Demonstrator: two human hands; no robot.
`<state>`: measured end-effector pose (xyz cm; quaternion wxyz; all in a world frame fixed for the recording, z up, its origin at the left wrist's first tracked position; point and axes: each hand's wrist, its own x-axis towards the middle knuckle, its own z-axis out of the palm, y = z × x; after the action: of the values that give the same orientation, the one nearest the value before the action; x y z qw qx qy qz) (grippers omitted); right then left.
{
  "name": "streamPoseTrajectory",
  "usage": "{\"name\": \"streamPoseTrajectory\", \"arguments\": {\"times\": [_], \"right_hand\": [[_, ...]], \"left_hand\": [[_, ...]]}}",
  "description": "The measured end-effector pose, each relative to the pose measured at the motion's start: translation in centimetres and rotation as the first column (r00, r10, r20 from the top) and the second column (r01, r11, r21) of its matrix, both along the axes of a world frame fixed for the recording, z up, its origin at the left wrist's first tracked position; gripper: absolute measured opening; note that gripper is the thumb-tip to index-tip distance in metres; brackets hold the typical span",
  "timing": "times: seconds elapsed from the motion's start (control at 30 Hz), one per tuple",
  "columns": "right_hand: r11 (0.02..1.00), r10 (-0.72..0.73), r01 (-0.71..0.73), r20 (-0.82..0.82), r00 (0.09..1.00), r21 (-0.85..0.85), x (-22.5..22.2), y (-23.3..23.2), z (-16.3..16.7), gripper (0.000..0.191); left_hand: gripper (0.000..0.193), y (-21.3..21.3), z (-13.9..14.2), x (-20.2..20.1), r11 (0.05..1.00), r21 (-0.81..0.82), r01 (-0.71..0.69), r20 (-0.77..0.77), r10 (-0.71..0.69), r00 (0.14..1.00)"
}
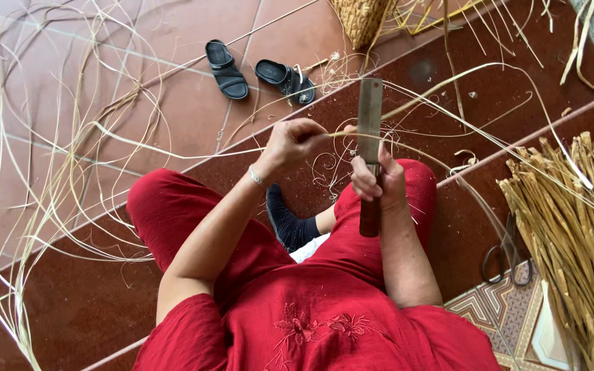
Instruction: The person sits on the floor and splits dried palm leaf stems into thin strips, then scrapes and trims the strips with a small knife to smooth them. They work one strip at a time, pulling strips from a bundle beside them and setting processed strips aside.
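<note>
Splitting cane on the steps

Centre frame, the right hand (374, 180) grips a broad knife (370, 130) upright; the left hand (289, 145) pinches a thin cane strip (448, 75) against its blade.

Reddish-brown tiled floor (70, 302) with steps. A pair of black sandals (259, 74) lies on the upper tiles. Long pale cane strips (49, 178) sprawl across the left. A bundle of split cane (572, 233) lies at right, scissors (510, 257) just beside it.
</note>
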<state>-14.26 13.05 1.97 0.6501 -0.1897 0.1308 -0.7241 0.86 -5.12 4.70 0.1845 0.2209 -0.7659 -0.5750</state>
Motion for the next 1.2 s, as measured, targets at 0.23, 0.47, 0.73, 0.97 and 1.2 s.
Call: {"name": "streamPoseTrajectory", "arguments": {"times": [0.23,0.47,0.73,0.97,1.2], "right_hand": [[0.998,-0.012,0.022,-0.177,0.984,0.054,2.8,3.8,2.9,0.054],[0.998,0.045,-0.045,0.001,0.999,-0.034,7.2,8.7,7.9,0.033],[0.876,0.345,-0.346,-0.065,0.936,-0.337,10.5,10.0,16.7,0.033],[0.842,0.375,-0.435,-0.233,0.897,-0.319,10.8,11.4,17.2,0.028],[0.941,0.233,-0.242,-0.066,0.97,-0.236,9.0,12.6,16.8,0.041]], "left_hand": [[0.014,3.6,7.0,1.8,0.976,-0.165,0.141,-0.008,-0.145,0.989],[0.009,6.7,16.4,7.5,0.906,-0.309,0.29,-0.118,-0.34,0.933],[0.016,11.6,23.7,12.6,0.949,-0.184,0.255,-0.105,-0.277,0.955],[0.024,10.5,24.7,15.1,0.895,0.056,0.443,0.091,-0.446,0.89],[0.021,10.1,21.8,11.4,0.965,-0.214,-0.153,-0.135,0.126,0.983]]}}
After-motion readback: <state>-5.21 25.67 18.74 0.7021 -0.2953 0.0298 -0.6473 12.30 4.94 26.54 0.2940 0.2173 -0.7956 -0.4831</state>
